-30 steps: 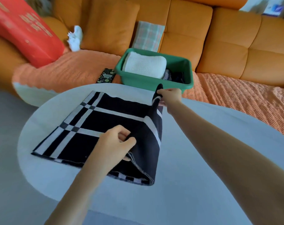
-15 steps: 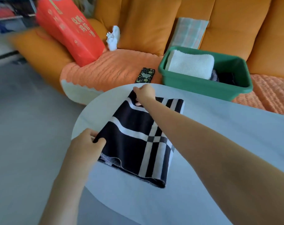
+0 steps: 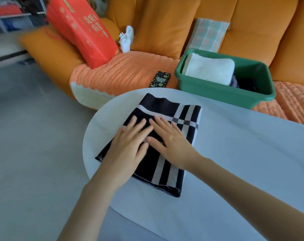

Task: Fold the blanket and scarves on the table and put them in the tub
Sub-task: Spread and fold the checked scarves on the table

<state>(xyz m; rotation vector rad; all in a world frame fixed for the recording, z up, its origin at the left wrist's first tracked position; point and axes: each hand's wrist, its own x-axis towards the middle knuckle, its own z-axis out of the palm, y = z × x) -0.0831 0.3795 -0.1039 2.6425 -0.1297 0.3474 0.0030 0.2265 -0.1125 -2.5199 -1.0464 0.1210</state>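
Note:
A black scarf with white stripes (image 3: 167, 173) lies folded into a rectangle at the left end of the white table (image 3: 234, 162). My left hand (image 3: 127, 148) and my right hand (image 3: 170, 140) press flat on the scarf's middle, side by side, fingers straight. The green tub (image 3: 222, 91) stands on the sofa just beyond the table. It holds a folded white blanket (image 3: 208, 70) at its left and dark folded cloth (image 3: 241, 83) at its right.
An orange sofa (image 3: 165, 23) with an orange knitted throw (image 3: 123, 73) runs behind the table. On it lie a phone (image 3: 159, 79), a red gift box (image 3: 81, 30), a white crumpled cloth (image 3: 126, 39) and a checked cloth (image 3: 208, 33). Grey floor lies to the left.
Both hands carried the scarf's right edge over to the left, let go of its corners, and now lie flat on the folded scarf. The view shifted left.

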